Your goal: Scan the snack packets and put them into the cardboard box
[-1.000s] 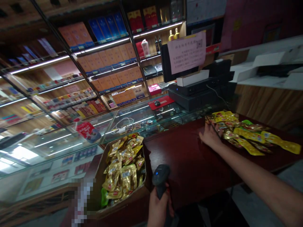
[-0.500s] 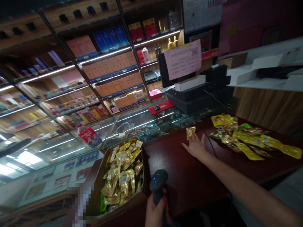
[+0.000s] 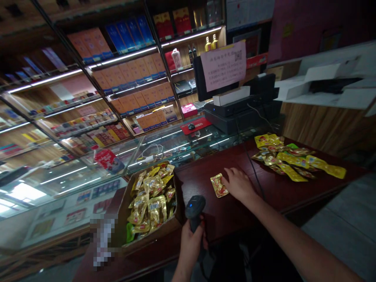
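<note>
My left hand (image 3: 192, 239) is wrapped round the handle of a dark barcode scanner (image 3: 195, 206), whose head points up and away from me over the dark red-brown table (image 3: 202, 180). Flat on the table ahead of the scanner lies a small gold-and-red snack packet (image 3: 219, 185). Beside its right edge, my right hand (image 3: 239, 184) rests palm down with fingers stretched, the fingertips at the packet. To the left stands an open cardboard box (image 3: 152, 237) filled with gold snack packets (image 3: 147, 203).
Yellow and gold snack packets (image 3: 293, 158) lie heaped at the table's right. A cable (image 3: 252, 166) crosses between them and my right hand. Behind are a glass counter (image 3: 135, 158), a red-labelled bottle (image 3: 108, 159), a monitor (image 3: 220, 70) with a pink paper, a mouse (image 3: 191, 126) and stocked shelves.
My right hand has come back toward me and slightly left, and the small packet has shifted the same way, nearer the scanner. The scanner stays in my left hand.
</note>
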A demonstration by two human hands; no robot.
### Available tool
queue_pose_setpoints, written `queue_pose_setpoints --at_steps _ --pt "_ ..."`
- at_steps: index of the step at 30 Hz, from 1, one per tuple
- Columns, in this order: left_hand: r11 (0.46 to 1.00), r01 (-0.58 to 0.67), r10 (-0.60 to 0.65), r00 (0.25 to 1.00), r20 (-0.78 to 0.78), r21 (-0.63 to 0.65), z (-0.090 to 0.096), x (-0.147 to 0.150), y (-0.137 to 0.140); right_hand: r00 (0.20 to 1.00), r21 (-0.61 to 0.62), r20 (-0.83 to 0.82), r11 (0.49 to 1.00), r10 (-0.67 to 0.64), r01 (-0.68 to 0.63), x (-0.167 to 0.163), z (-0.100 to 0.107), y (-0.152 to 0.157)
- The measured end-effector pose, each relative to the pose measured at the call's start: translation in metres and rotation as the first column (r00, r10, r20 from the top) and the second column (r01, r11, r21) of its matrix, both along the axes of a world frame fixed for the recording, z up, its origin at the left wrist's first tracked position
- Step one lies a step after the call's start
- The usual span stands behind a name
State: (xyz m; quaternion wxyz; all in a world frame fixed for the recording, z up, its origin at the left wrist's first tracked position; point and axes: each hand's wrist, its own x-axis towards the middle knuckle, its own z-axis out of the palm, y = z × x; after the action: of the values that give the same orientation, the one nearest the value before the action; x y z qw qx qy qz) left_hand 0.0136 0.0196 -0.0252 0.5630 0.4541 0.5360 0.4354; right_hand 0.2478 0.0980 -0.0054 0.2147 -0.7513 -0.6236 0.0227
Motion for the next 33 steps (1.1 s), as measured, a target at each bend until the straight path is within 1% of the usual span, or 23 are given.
queue_pose_setpoints --at_steps 2,4,5,7,9,10,12,14,15,16,17,18,20,22,23,24,25,27,28,29,30,31,33 --pt "1.000 -0.014 0.013 1.000 -0.009 -0.006 -0.002 0.000 -0.001 0.999 -0.014 0.028 1.000 -0.022 0.022 -0.004 -0.009 0.007" --pt "1.000 -0.015 0.015 1.000 -0.016 -0.013 -0.004 0.000 -0.001 1.000 0.040 0.030 0.999 0.004 -0.005 -0.010 -0.025 0.005" --pt "1.000 -0.010 0.010 1.000 -0.021 -0.012 -0.006 0.001 0.000 0.999 0.078 0.004 0.996 0.035 -0.035 -0.013 -0.033 0.002" --pt "1.000 0.005 -0.005 0.999 -0.033 -0.008 -0.008 0.000 0.001 0.985 0.143 -0.107 0.983 0.133 -0.117 -0.014 -0.045 -0.002" --pt "1.000 0.014 -0.014 0.999 -0.037 -0.008 -0.008 0.000 0.002 0.928 0.185 -0.271 0.960 0.255 -0.209 -0.011 -0.050 -0.002" --pt "1.000 0.015 -0.015 0.999 -0.035 -0.012 -0.007 0.000 0.002 0.886 0.206 -0.361 0.951 0.292 -0.229 -0.009 -0.051 -0.001" --pt "1.000 0.013 -0.014 1.000 -0.026 -0.021 -0.004 0.001 0.002 0.798 0.261 -0.519 0.945 0.308 -0.195 -0.004 -0.052 0.003" --pt "1.000 0.014 -0.015 1.000 -0.020 -0.024 -0.001 0.001 0.002 0.742 0.341 -0.587 0.930 0.324 -0.135 0.001 -0.052 0.005" --pt "1.000 0.016 -0.016 1.000 -0.017 -0.025 0.000 0.002 0.002 0.741 0.386 -0.577 0.914 0.342 -0.121 0.002 -0.051 0.005" --pt "1.000 0.017 -0.017 1.000 -0.014 -0.024 0.000 0.002 0.001 0.758 0.422 -0.543 0.898 0.361 -0.126 0.002 -0.051 0.005" --pt "1.000 0.018 -0.018 1.000 -0.011 -0.024 0.000 0.002 0.001 0.785 0.437 -0.494 0.887 0.375 -0.149 0.003 -0.051 0.004" --pt "1.000 0.018 -0.019 1.000 -0.009 -0.025 0.000 0.002 0.001 0.815 0.426 -0.441 0.887 0.377 -0.180 0.002 -0.050 0.003" --pt "1.000 0.020 -0.020 1.000 -0.011 -0.024 -0.002 0.002 0.001 0.867 0.335 -0.350 0.912 0.355 -0.238 0.000 -0.050 0.000" --pt "1.000 0.023 -0.023 1.000 -0.016 -0.019 -0.005 0.001 0.002 0.892 0.223 -0.293 0.932 0.344 -0.286 -0.002 -0.049 -0.002" --pt "1.000 0.026 -0.026 1.000 -0.018 -0.016 -0.006 0.000 0.002 0.899 0.185 -0.279 0.938 0.337 -0.294 -0.003 -0.049 -0.002" --pt "1.000 0.028 -0.028 0.999 -0.018 -0.013 -0.007 0.000 0.003 0.910 0.167 -0.270 0.946 0.315 -0.278 -0.004 -0.049 -0.002" --pt "0.999 0.030 -0.030 0.999 -0.018 -0.012 -0.008 -0.001 0.003 0.928 0.166 -0.261 0.959 0.267 -0.229 -0.005 -0.050 -0.002" --pt "0.999 0.034 -0.034 0.999 -0.022 -0.011 -0.008 -0.001 0.003 0.969 0.185 -0.229 0.982 0.091 -0.048 -0.008 -0.052 0.000" --pt "0.999 0.034 -0.034 0.999 -0.024 -0.010 -0.008 -0.001 0.003 0.980 0.193 -0.199 0.980 -0.003 0.042 -0.010 -0.054 0.001" --pt "0.999 0.032 -0.032 0.999 -0.027 -0.010 -0.007 -0.001 0.003 0.984 0.199 -0.163 0.974 -0.073 0.106 -0.011 -0.055 0.001" --pt "0.999 0.031 -0.031 0.999 -0.030 -0.012 -0.007 -0.001 0.003 0.986 0.200 -0.127 0.970 -0.111 0.135 -0.013 -0.057 0.001" --pt "0.999 0.029 -0.029 0.999 -0.034 -0.015 -0.006 0.000 0.003 0.988 0.199 -0.104 0.971 -0.117 0.136 -0.014 -0.058 0.001" --pt "0.999 0.028 -0.029 0.999 -0.039 -0.026 -0.003 0.000 0.002 0.990 0.203 -0.127 0.975 -0.067 0.092 -0.015 -0.057 0.001"
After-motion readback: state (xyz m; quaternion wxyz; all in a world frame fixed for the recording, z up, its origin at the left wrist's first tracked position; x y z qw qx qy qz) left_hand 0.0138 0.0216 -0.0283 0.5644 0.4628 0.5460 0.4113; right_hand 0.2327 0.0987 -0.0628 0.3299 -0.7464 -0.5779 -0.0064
